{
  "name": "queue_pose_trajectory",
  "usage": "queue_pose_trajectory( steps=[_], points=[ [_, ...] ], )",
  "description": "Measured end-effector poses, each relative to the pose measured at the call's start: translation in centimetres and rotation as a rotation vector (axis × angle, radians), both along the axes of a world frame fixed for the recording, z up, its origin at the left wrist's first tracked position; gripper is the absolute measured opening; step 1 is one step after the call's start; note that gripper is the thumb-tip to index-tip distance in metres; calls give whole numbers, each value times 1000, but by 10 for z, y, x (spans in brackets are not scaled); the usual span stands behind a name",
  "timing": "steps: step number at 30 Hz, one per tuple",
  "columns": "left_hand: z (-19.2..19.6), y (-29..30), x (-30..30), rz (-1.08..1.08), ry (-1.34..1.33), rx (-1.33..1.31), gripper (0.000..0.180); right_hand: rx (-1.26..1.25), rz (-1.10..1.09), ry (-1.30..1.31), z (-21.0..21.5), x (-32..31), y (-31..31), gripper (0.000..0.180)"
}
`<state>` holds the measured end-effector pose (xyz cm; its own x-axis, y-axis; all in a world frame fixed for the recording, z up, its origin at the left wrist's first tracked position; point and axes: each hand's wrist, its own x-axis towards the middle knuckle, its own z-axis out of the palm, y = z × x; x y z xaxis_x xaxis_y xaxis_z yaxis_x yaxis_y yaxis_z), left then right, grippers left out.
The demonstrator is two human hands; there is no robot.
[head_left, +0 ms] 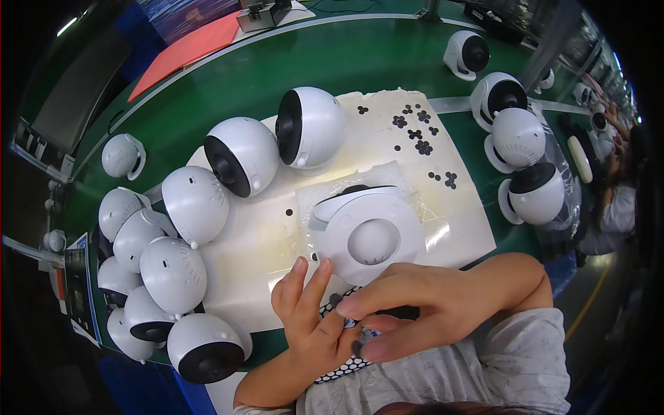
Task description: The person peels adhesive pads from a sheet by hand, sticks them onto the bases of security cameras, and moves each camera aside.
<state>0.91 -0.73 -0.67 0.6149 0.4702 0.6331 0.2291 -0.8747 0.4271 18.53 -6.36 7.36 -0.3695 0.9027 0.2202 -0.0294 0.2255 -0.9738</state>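
Note:
My left hand is low in the middle, two fingers pointing up and the others bent around a patterned sheet with rows of white circles on black. My hands hide much of the sheet. Reaching across from the right, my right hand has its thumb and index finger bent, a small dark round pad at the thumb tip. Another dark pad sits by the index fingertip, against my left hand. Just beyond my fingers, a white round camera lies with its ring-shaped base facing up.
Foam wrap lies under that camera on a pale board. Several white cameras crowd the left, and more stand at the right. Clusters of black pads lie at the far right. Other people's hands show at the right edge.

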Motion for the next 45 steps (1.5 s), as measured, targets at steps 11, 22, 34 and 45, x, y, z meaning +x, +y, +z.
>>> queue_pose_trajectory(
  steps=[11,22,34,45],
  points=[
    [1,7,1,-74,5,-96,20,324,-432,-101,-28,27,3,58],
    [-2,-4,12,-41,118,91,19,175,-468,-42,-27,60,8,66],
    [3,-5,7,-81,222,59,25,259,-535,-220,-29,58,12,64],
    [3,-8,9,-105,231,50,25,535,-697,-563,-31,52,9,58]
  ],
)
